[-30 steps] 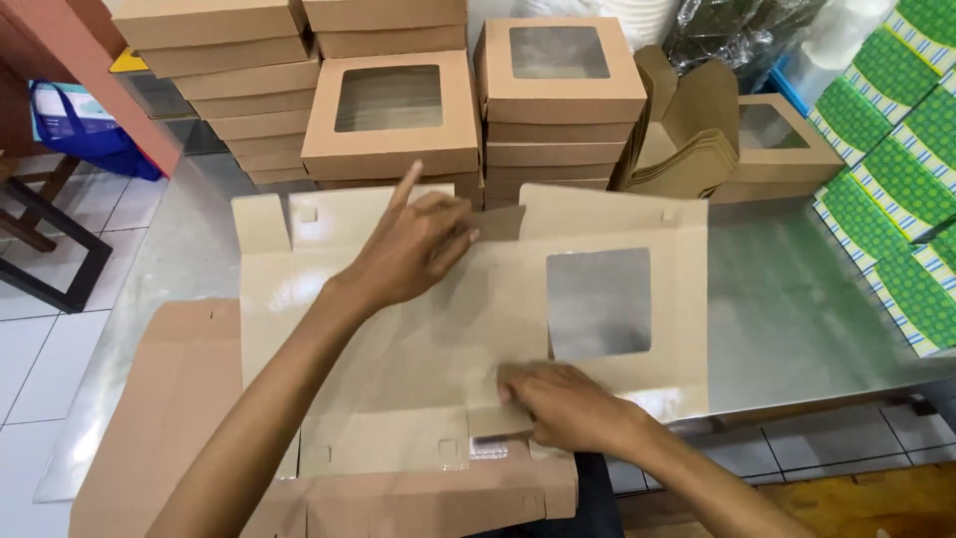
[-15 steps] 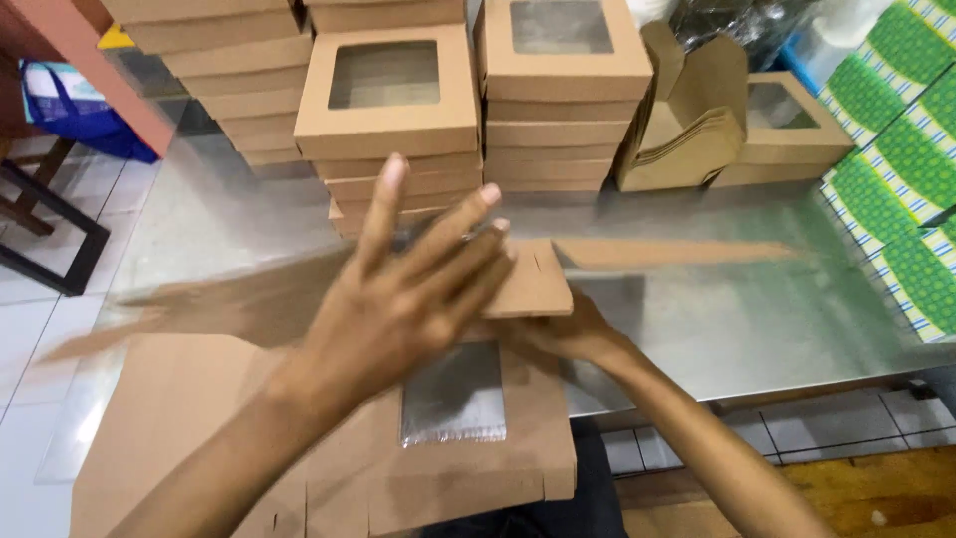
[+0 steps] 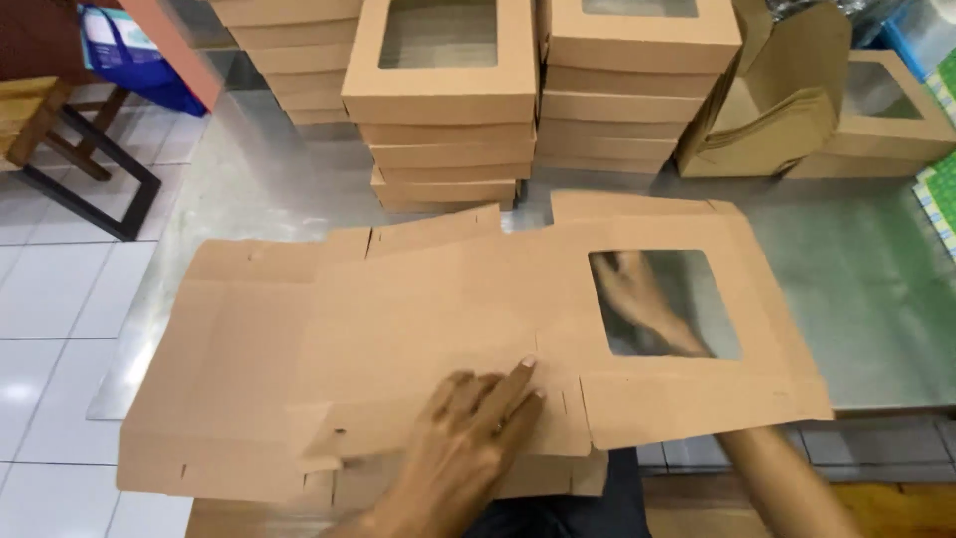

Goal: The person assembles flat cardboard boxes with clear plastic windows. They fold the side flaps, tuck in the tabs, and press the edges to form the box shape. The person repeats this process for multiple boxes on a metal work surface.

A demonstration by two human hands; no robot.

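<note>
From the head camera, I see an unfolded kraft cardboard box blank (image 3: pixel 428 329) lying flat across the middle of the frame, its long axis running left to right, clear window panel toward the right. My left hand (image 3: pixel 468 428) rests on top of its near edge at lower centre, fingers spread flat and pointing up-right, pressing rather than clamped on anything. My right hand (image 3: pixel 642 299) is under the blank; I see it only through the window (image 3: pixel 662 304), blurred, so I cannot tell whether its fingers are together or apart. It sits nearer the window end, while the left hand is nearer the middle flaps.

Along the top of the frame stand stacks of finished window boxes (image 3: pixel 443 100), brown with square panes, on the metal table (image 3: pixel 856 269). At upper right lie folded flat blanks (image 3: pixel 772 110); green patterned packages (image 3: pixel 938 194) touch the right edge. A blue bag (image 3: pixel 124 50) sits upper left.
</note>
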